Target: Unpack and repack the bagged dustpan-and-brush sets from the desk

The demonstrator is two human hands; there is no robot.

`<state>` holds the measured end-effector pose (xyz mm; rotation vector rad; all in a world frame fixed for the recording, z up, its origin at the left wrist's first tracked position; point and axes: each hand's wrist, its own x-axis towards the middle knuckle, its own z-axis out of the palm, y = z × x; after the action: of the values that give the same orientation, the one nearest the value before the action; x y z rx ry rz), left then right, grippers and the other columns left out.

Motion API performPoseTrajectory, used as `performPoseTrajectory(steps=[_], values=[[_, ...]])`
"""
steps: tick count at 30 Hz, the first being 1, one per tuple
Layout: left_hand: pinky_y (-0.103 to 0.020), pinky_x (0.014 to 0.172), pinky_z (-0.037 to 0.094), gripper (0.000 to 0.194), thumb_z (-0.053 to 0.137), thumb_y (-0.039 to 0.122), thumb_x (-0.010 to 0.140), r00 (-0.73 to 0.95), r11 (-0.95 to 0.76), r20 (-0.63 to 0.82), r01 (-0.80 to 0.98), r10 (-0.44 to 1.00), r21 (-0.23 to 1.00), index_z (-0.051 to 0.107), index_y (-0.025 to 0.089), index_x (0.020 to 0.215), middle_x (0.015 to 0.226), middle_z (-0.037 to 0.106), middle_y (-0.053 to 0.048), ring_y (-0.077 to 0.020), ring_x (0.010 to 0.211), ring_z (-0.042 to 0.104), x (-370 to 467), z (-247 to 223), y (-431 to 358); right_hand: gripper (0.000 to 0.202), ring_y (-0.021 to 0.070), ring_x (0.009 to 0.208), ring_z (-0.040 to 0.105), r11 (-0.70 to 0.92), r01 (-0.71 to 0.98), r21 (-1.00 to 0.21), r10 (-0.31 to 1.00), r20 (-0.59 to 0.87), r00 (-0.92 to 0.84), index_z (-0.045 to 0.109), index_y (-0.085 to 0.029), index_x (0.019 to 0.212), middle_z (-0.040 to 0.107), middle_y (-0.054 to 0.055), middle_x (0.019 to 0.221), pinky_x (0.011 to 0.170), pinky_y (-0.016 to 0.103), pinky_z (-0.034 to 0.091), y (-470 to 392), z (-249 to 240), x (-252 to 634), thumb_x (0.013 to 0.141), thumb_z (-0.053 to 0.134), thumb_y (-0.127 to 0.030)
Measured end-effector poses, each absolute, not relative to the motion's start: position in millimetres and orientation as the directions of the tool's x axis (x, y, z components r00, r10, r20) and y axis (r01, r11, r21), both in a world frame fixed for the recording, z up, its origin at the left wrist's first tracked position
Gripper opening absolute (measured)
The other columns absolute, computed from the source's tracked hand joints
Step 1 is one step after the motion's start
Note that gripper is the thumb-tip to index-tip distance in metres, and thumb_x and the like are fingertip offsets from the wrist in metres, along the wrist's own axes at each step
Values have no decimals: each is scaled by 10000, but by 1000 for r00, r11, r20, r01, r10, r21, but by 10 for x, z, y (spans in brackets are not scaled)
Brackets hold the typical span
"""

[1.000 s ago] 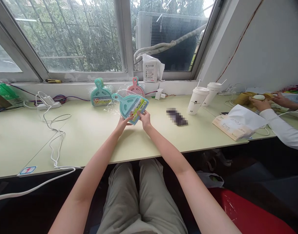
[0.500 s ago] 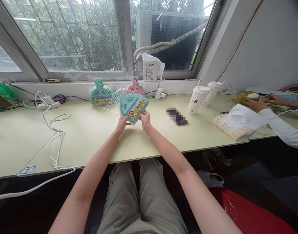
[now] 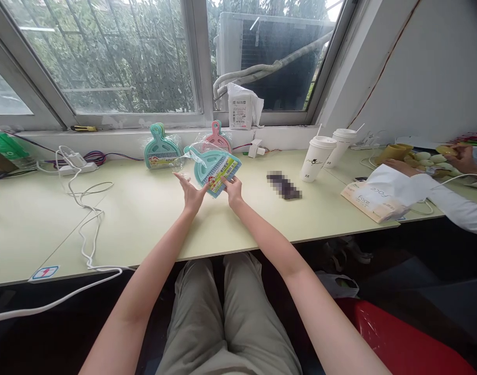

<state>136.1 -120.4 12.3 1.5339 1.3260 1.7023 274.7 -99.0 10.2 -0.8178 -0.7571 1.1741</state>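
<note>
A teal mini dustpan and brush set (image 3: 208,165) in clear wrap, with a yellow-green printed label, is held tilted above the table in front of me. My right hand (image 3: 233,191) grips its lower right edge, thumb on the label. My left hand (image 3: 192,196) is at its lower left, fingers stretched out to the left and away from it; the thumb is near or touching the lower edge. Behind stand another teal dustpan set (image 3: 160,151) and a pink dustpan set (image 3: 217,138), partly hidden by the one I hold, both wrapped and leaning at the wall.
Right of my hands lie a pixelated dark object (image 3: 284,186), two white paper cups (image 3: 315,162) with straws and a tissue pack (image 3: 373,197). White cables (image 3: 90,229) and a power strip (image 3: 79,167) lie left. At far right, a co-worker's hands (image 3: 463,158) are among pale round items.
My left hand has loosened from the dustpan set and spread its fingers leftward. My right hand keeps its grip. The co-worker's hands have moved apart.
</note>
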Motion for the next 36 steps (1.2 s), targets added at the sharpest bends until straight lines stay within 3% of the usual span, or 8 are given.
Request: performPoseTrajectory(steps=[2, 5, 8, 11, 14, 20, 28, 36], values=[[-539, 1160, 211, 1249, 821, 426, 632, -271, -458, 554, 345, 787, 819, -25, 245, 1532, 1609, -90, -169, -368, 1488, -10, 1394, 178, -1291, 200, 147, 778, 683, 189, -481, -856, 970, 87, 227, 616, -172, 897, 725, 31, 901, 729, 299, 602, -991, 101, 2750, 739, 735, -196], [-597, 1162, 128, 977, 753, 440, 717, -213, -496, 630, 453, 747, 741, 207, 266, 1508, 1621, -75, -101, -355, 1472, -162, 1456, 249, -1420, 208, 144, 775, 680, 192, -474, -859, 969, 87, 233, 616, -172, 895, 726, 32, 899, 719, 289, 599, -997, 99, 2748, 731, 740, -204], [-625, 1155, 95, 505, 665, 399, 801, -142, -505, 653, 521, 744, 689, 546, 299, 1281, 1589, 196, -55, -350, 1487, -14, 1488, 250, -1461, 230, 147, 780, 682, 186, -464, -866, 968, 80, 240, 619, -173, 894, 730, 33, 892, 716, 284, 597, -996, 92, 2745, 716, 756, -219], [-581, 1169, 92, 209, 590, 340, 849, -79, -533, 688, 571, 721, 624, 679, 298, 1034, 1364, 518, -70, -340, 1402, 272, 1473, 204, -1425, 240, 151, 771, 684, 190, -457, -869, 967, 85, 240, 621, -172, 893, 731, 37, 895, 718, 297, 598, -990, 82, 2742, 710, 765, -227], [-550, 1141, 154, 174, 551, 333, 870, -59, -541, 725, 625, 686, 563, 702, 284, 943, 1162, 628, -87, -344, 1254, 424, 1439, 171, -1390, 230, 147, 758, 684, 191, -445, -875, 969, 96, 226, 621, -175, 889, 730, 31, 888, 725, 297, 597, -985, 75, 2739, 716, 764, -228], [-515, 1076, 205, 216, 527, 405, 891, -78, -499, 758, 708, 647, 499, 698, 273, 888, 932, 646, -95, -337, 1094, 491, 1396, 182, -1388, 239, 149, 734, 689, 187, -409, -893, 972, 109, 206, 623, -181, 885, 728, 18, 863, 736, 311, 593, -970, 65, 2727, 709, 773, -239], [-509, 1037, 220, 313, 429, 329, 933, 48, -522, 749, 746, 661, 413, 684, 282, 1109, 972, 631, -122, -329, 1053, 506, 1383, 210, -1420, 250, 145, 749, 692, 194, -390, -900, 973, 127, 191, 624, -180, 897, 740, 26, 893, 717, 287, 593, -960, 46, 2716, 708, 766, -261], [-461, 931, 337, 251, 472, 249, 906, 153, -503, 787, 836, 598, 219, 721, 257, 937, 963, 648, -119, -294, 1007, 539, 1400, 210, -1394, 255, 150, 737, 684, 198, -376, -905, 970, 126, 207, 625, -174, 902, 734, 43, 917, 681, 281, 589, -931, 21, 2735, 705, 761, -263]])
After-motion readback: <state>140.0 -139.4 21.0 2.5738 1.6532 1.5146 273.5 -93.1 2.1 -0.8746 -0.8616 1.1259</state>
